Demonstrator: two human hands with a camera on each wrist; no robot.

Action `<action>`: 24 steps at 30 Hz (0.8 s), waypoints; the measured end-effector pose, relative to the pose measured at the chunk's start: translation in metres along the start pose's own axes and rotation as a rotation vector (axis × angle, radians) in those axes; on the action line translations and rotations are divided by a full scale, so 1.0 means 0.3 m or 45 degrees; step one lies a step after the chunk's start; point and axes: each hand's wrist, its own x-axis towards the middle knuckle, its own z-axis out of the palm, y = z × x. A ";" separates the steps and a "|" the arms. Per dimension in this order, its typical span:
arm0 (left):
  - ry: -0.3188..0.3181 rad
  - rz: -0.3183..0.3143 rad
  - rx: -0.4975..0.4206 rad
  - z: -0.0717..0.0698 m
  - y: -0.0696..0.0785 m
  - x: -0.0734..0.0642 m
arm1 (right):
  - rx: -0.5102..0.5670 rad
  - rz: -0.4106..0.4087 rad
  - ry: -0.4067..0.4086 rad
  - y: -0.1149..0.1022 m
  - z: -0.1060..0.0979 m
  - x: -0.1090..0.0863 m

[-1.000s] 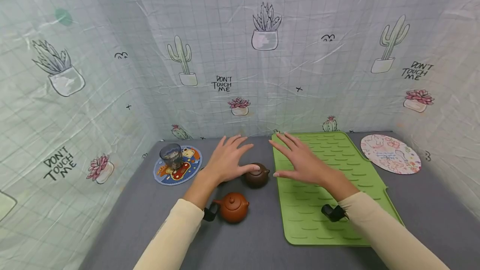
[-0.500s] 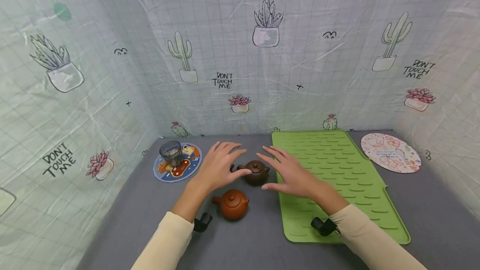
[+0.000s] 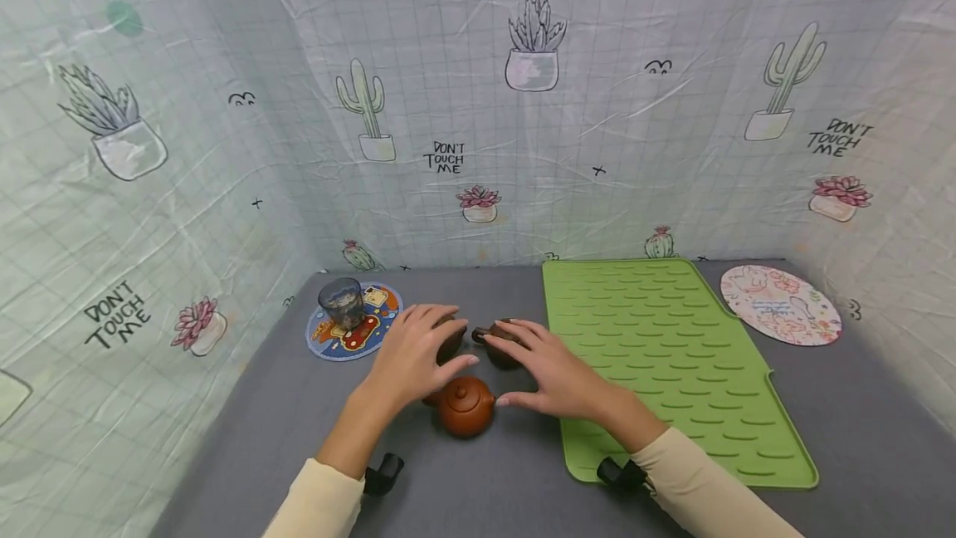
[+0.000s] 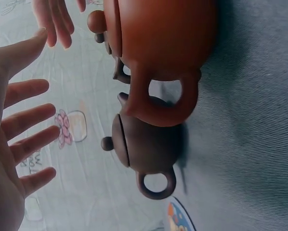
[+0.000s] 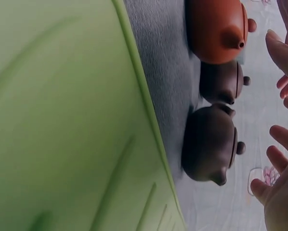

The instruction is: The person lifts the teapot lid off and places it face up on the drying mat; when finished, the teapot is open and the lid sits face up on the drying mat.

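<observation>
An orange-brown clay teapot stands on the grey cloth, with two dark brown teapots behind it. My left hand hovers by the left dark teapot and partly hides it in the head view. Over the right dark teapot is my right hand, its thumb tip near the orange teapot's spout. Both hands have spread, gently bent fingers and hold nothing. Gaps show between the hands and the teapots in the wrist views. All three lids are on.
A green ridged mat lies to the right of the teapots. Beyond it is a round pink-patterned placemat. At the left a dark clear glass stands on a blue patterned round mat. Printed curtains enclose the back and sides.
Both hands have come lower and nearer to me, toward the orange teapot. The right hand has also moved left. The teapots stay where they were.
</observation>
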 end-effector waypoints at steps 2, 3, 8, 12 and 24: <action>0.033 -0.021 -0.017 -0.005 -0.003 -0.020 | 0.008 -0.012 -0.007 -0.009 0.007 0.004; 0.046 -0.031 -0.024 -0.008 -0.005 -0.029 | 0.010 -0.021 -0.007 -0.013 0.011 0.006; 0.092 -0.072 -0.053 -0.018 -0.005 -0.068 | 0.011 -0.065 0.005 -0.033 0.030 0.014; 0.100 -0.092 -0.048 -0.017 -0.001 -0.097 | 0.028 -0.056 -0.025 -0.049 0.042 0.014; 0.101 -0.146 -0.063 0.031 0.019 -0.187 | 0.019 -0.054 -0.097 -0.078 0.077 0.008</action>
